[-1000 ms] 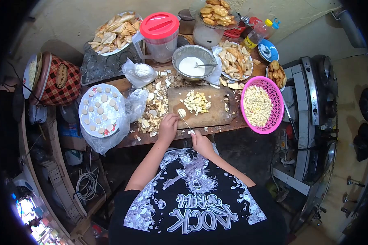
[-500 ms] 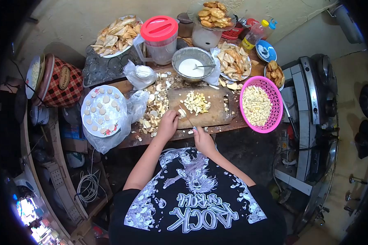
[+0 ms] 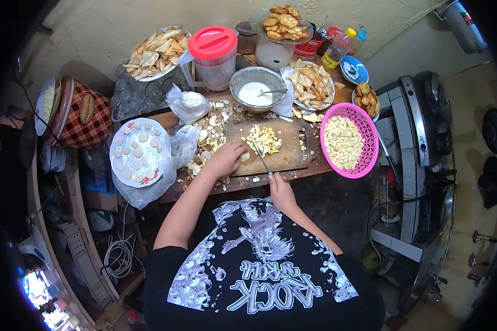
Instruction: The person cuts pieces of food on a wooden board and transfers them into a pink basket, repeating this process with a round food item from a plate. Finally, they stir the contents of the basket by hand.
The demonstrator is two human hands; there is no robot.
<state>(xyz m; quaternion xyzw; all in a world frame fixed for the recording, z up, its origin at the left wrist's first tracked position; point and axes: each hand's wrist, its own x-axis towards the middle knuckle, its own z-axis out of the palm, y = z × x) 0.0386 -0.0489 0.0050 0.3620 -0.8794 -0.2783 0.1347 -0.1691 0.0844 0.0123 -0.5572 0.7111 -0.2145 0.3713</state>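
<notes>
My right hand (image 3: 281, 193) is closed round the handle of a knife (image 3: 263, 160). Its thin blade points up and left over a wooden cutting board (image 3: 292, 157), the tip near a heap of small pale-yellow chopped pieces (image 3: 264, 139). At the board's left edge is my left hand (image 3: 225, 160), its fingers bent and drawn together near the blade. A pale piece (image 3: 244, 157) shows beside its thumb; what the fingers grip is mostly hidden. Peelings and pale scraps (image 3: 203, 135) lie just left of the board.
Right of the board stands a pink basket (image 3: 376, 143) of chopped pieces. Behind are a metal bowl (image 3: 234, 88) of white liquid with a spoon, a red-lidded jug (image 3: 213, 60) and plates of fried folded snacks (image 3: 312, 83). To the left is a plate of small discs (image 3: 124, 160).
My left hand has shifted slightly up and left, its fingers now further over the board. My right hand and the knife have moved a little right. The view has tilted slightly.
</notes>
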